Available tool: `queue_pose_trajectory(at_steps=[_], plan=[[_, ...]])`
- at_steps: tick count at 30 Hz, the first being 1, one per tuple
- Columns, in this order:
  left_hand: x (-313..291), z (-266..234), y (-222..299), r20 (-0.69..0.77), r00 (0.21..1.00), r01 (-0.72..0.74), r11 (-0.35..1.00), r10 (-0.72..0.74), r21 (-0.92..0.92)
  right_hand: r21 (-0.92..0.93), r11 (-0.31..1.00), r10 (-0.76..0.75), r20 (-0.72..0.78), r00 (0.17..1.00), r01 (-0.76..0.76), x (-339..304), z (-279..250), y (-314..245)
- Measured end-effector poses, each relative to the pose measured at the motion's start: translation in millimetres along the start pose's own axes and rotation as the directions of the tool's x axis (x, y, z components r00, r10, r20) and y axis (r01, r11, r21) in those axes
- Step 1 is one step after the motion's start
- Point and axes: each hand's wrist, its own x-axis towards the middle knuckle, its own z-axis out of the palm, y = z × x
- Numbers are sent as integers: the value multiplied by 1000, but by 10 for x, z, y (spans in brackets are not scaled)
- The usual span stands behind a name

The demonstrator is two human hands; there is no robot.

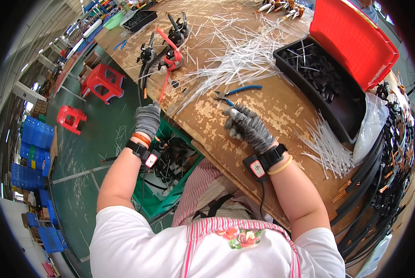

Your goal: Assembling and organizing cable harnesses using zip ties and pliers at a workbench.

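My left hand [148,119], in a grey knitted glove, is at the table's near left edge with its fingers closed. A thin red strip [164,86] runs taut to its fingertips from a red-wrapped bundle [172,60]. Beside it, black cables [142,83] with a bare copper-coloured end hang past the edge. My right hand [249,129], gloved alike, is over the tabletop with curled fingers; whatever they may hold is hidden. Just beyond it lie blue-handled cutting pliers [244,88], one handle reaching close to the fingers. Black coiled bundles [177,32] sit near the red one.
White cable ties [240,60] are strewn across the wooden table [207,123], with another pile [325,146] at right. A black tray [337,111] of small black parts has a raised red lid [351,41]. Black cables [370,185] crowd the right side. A green bin [154,206] stands below.
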Motion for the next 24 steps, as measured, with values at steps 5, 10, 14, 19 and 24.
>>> queue_pose_trajectory(at_steps=[5, 10, 14, 19, 24], plan=[[-19, 6, -155, 16, 990, -139, 989, 138, 48, -1, 999, 38, -3, 999, -38, 6, 51, -38], [180, -709, -176, 279, 946, -137, 983, 166, -120, 17, 998, 54, -39, 998, -53, -25, -33, -36], [662, -979, -358, -150, 989, -56, 969, 20, -240, 4, 999, 54, -37, 998, -54, -24, 11, -55], [1427, -595, -245, -303, 953, -134, 907, 8, -400, 59, 996, 65, -20, 998, -64, 7, 12, -35], [1687, -409, 142, -214, 977, -83, 930, 5, -359, 117, 992, 52, 19, 998, -54, 35, -19, 7]])
